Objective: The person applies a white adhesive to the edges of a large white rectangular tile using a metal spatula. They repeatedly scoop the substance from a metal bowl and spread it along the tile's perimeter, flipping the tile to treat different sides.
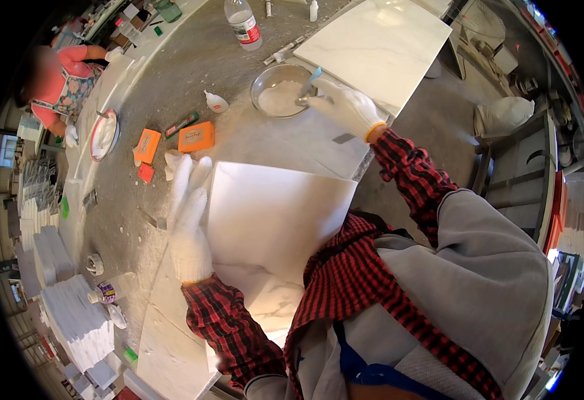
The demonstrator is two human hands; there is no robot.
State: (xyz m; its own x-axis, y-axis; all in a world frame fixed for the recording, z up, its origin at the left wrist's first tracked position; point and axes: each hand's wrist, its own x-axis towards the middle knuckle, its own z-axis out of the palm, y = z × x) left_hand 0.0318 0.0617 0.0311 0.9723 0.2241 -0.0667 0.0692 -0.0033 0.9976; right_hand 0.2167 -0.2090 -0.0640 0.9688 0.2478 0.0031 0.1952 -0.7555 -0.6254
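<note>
Dusty grey tabletop: left hand lies flat, fingers together, on the marble tile; right hand fingers clamp a scraper in the powder bowl at one o'clock.

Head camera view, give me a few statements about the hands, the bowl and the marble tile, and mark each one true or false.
1. The left hand rests flat on the edge of the white marble tile. True.
2. The right hand is bare. False: it wears a white glove.
3. The right hand holds a thin tool over the metal bowl. True.
4. The metal bowl is empty. False: it holds white powder or paste.
5. The orange blocks lie on top of the marble tile. False: they lie on the grey bench beside it.
</note>
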